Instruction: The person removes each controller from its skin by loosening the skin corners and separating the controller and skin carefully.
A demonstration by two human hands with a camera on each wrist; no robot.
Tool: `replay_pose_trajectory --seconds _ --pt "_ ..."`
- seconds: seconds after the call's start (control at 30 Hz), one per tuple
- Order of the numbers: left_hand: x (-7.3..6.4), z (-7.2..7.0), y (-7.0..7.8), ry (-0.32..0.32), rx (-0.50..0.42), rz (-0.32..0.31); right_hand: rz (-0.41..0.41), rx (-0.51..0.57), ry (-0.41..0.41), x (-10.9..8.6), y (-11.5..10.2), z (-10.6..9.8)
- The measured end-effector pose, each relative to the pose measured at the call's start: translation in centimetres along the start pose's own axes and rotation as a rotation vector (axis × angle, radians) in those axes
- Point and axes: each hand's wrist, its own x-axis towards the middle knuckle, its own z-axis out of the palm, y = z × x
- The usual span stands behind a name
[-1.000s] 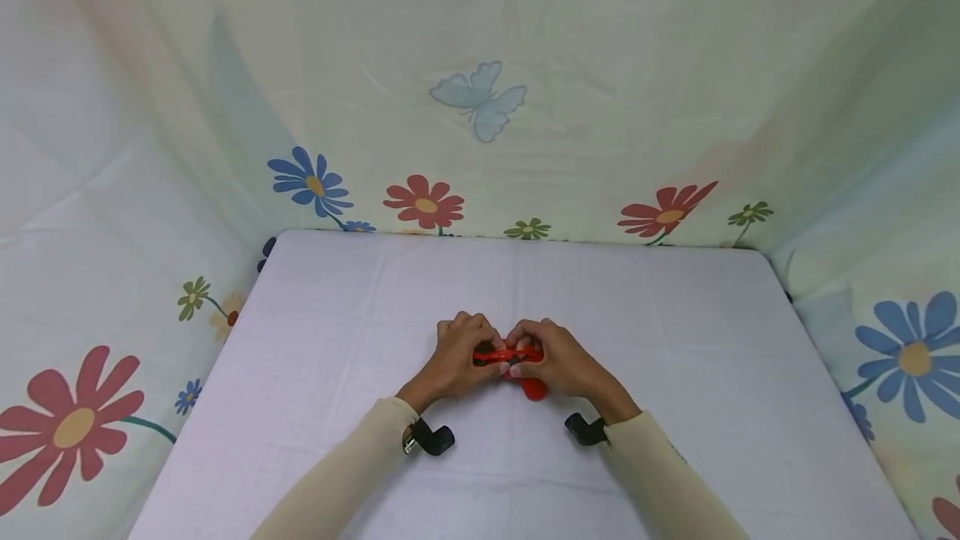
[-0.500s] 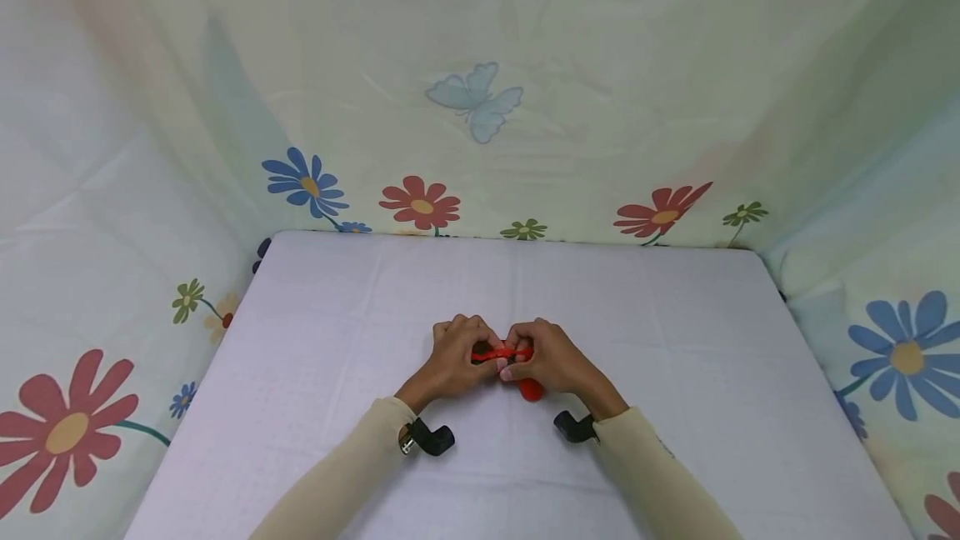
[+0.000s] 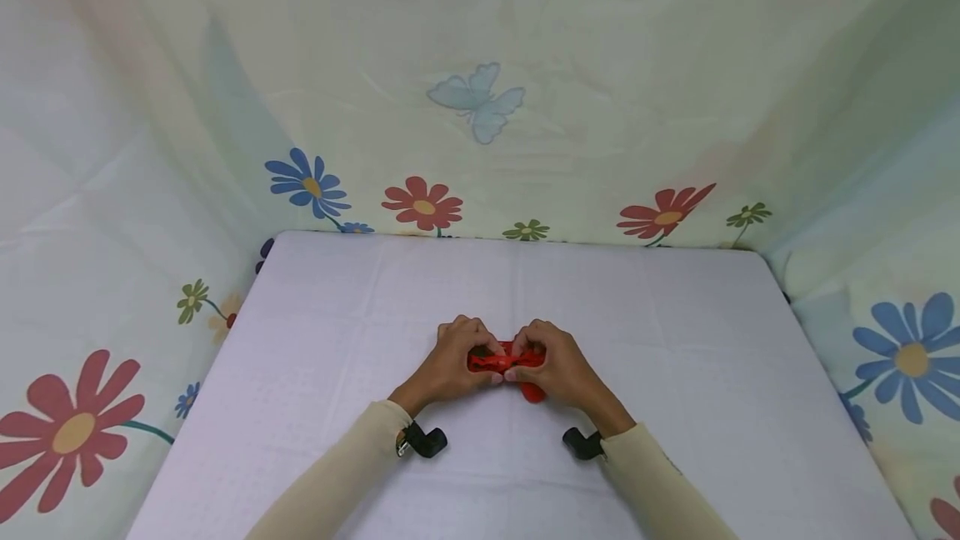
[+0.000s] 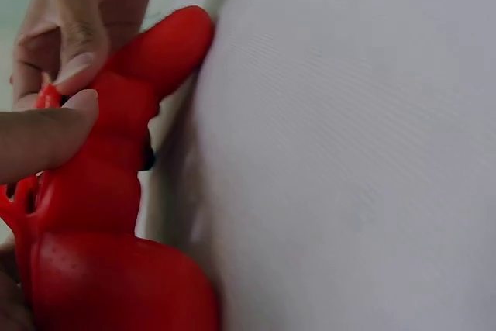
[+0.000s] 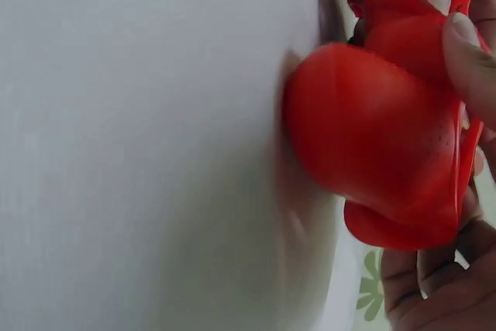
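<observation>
A glossy red item [image 3: 506,362] with segmented, rounded lobes is held low over the middle of the table; its exact kind is unclear. One round lobe [image 3: 533,392] pokes out below my right hand [image 3: 558,367]. My left hand [image 3: 452,363] grips its left part, thumb in front and fingers behind. From the right, my right hand pinches the upper edge in the same way. Both thumb tips lie close together near the middle. In the left wrist view the red body [image 4: 97,199] has slots along its edge. Dark parts show inside; the fingers hide much of it.
A white cloth covers the table [image 3: 360,290]. Flower-printed curtains [image 3: 570,132] stand behind the table and at both sides. A black wrist camera [image 3: 427,442] sits at the left wrist, another camera [image 3: 582,443] at the right.
Both hands have stayed at nearly the same place. The right hand has shifted slightly right since half a second ago, and more of the red item shows between the fingers.
</observation>
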Motion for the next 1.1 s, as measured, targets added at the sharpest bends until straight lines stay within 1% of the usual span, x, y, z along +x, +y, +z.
replay_pose_trajectory --seconds 0.1,0.23,0.4,0.53,0.6,0.77,0.83,0.93,1.1 --pt "-0.1 0.2 -0.1 0.025 0.013 0.022 -0.035 -0.028 0.006 0.0 0.2 0.0" --pt "-0.1 0.3 0.0 0.052 0.03 0.026 -0.079 -0.07 0.022 -0.2 0.1 0.1" --pt "-0.1 0.5 -0.1 0.057 0.03 0.015 -0.113 -0.083 0.005 -0.4 0.2 -0.1" --pt "-0.2 0.5 -0.1 0.056 0.023 -0.002 -0.103 -0.056 -0.016 -0.4 0.7 -0.2" --pt "-0.2 0.5 -0.1 0.063 0.009 -0.005 -0.092 -0.02 -0.018 -0.4 0.8 -0.2" --pt "-0.2 0.4 -0.3 0.095 -0.04 0.0 -0.09 0.053 0.002 -0.3 1.0 -0.3" --pt "-0.3 0.4 -0.4 0.103 -0.047 -0.002 -0.091 0.048 0.028 -0.3 1.1 -0.2" --pt "-0.4 0.4 -0.6 0.113 -0.041 -0.006 -0.064 0.023 0.062 -0.5 1.3 0.0" --pt "-1.2 0.0 -1.0 0.151 -0.062 -0.019 -0.034 -0.009 0.083 -1.1 1.2 0.0"
